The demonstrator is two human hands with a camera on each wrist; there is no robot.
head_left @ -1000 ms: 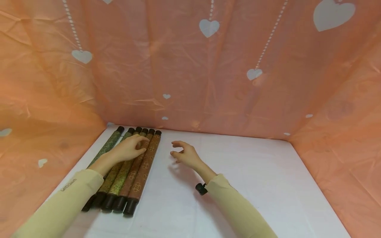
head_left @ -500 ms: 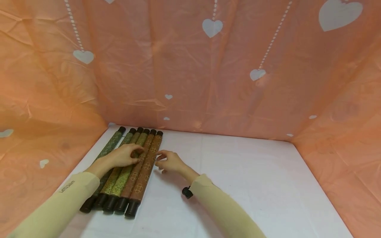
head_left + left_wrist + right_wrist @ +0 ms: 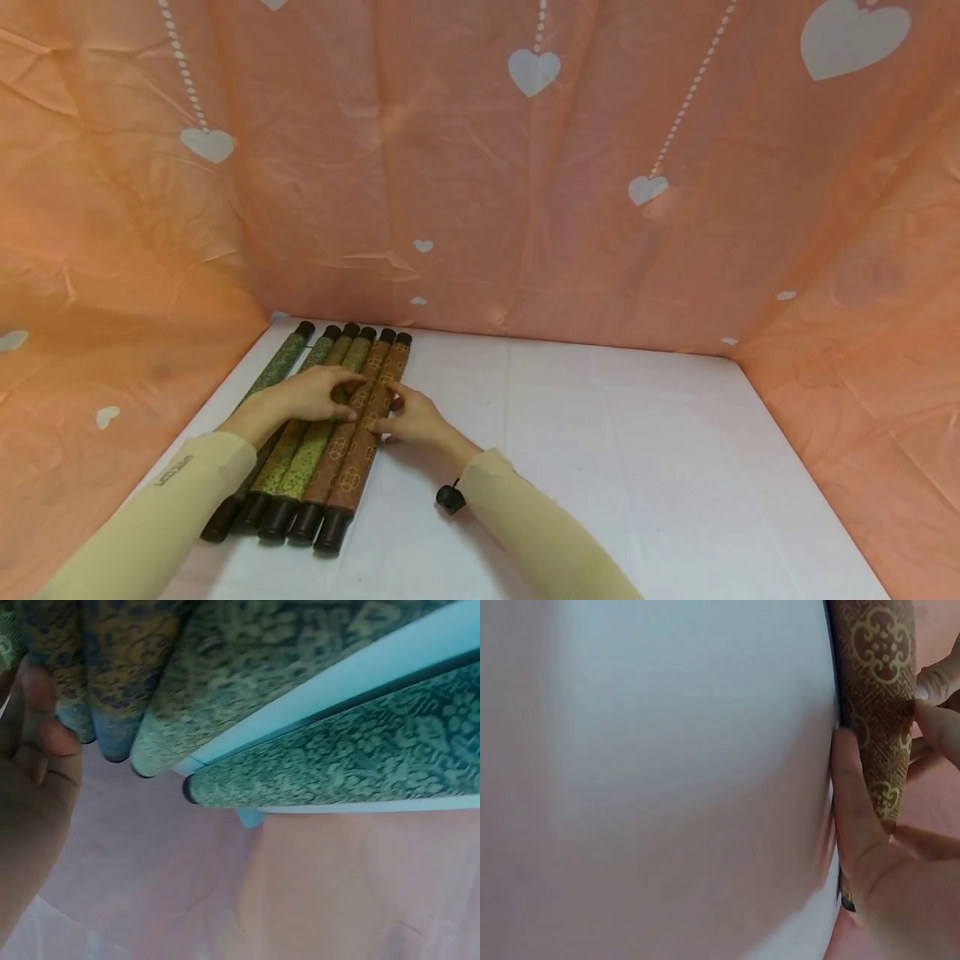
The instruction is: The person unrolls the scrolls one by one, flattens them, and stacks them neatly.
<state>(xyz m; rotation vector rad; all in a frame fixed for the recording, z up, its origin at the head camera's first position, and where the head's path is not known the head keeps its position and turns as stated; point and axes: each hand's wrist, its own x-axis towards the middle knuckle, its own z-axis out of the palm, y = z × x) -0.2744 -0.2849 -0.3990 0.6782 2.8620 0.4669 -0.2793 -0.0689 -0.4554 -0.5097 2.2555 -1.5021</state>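
Note:
Several rolled scrolls lie side by side at the left of the white table. My right hand (image 3: 418, 421) holds the outermost brown scroll (image 3: 358, 471) by its right side; in the right wrist view its fingers (image 3: 855, 802) lie along that scroll's edge. My left hand (image 3: 311, 393) reaches over the green scrolls, its loosely bent fingers touching the neighbouring brown scroll (image 3: 327, 467) from above. That same hand (image 3: 37, 765) shows at the left edge of the left wrist view, where part of its grip is hidden. Yellow-green scrolls (image 3: 303, 467) lie under and beside the left hand.
A dark green scroll (image 3: 273, 371) lies slightly apart at the far left, near the orange side curtain (image 3: 112, 333). The white tabletop (image 3: 600, 450) stretches to the right. An orange curtain with white hearts (image 3: 465, 183) hangs behind.
My right hand has moved left from above the bare table onto the outer brown scroll. The left hand has come down slightly onto the brown scroll beside it. The scrolls look almost unmoved.

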